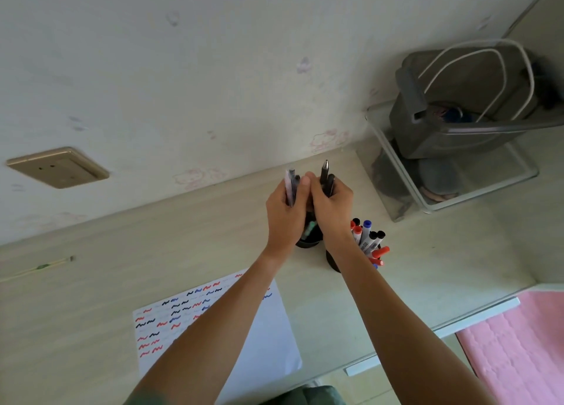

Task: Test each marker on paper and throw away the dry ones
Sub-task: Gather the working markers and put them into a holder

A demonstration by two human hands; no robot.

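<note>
Above the black cup [308, 241] at frame centre, my left hand [285, 214] and right hand [331, 209] each clench pens; crowded grips risk dropping one or toppling the marker cup [334, 259].

I'm looking at what seems a home study corner, likely a bedroom: pale wooden surface [183, 252] against a wall with faint cartoon stickers [331, 139], a gold wall socket [58, 167], cups of markers [369, 243], and pink bedding [518, 343] alongside.
</note>
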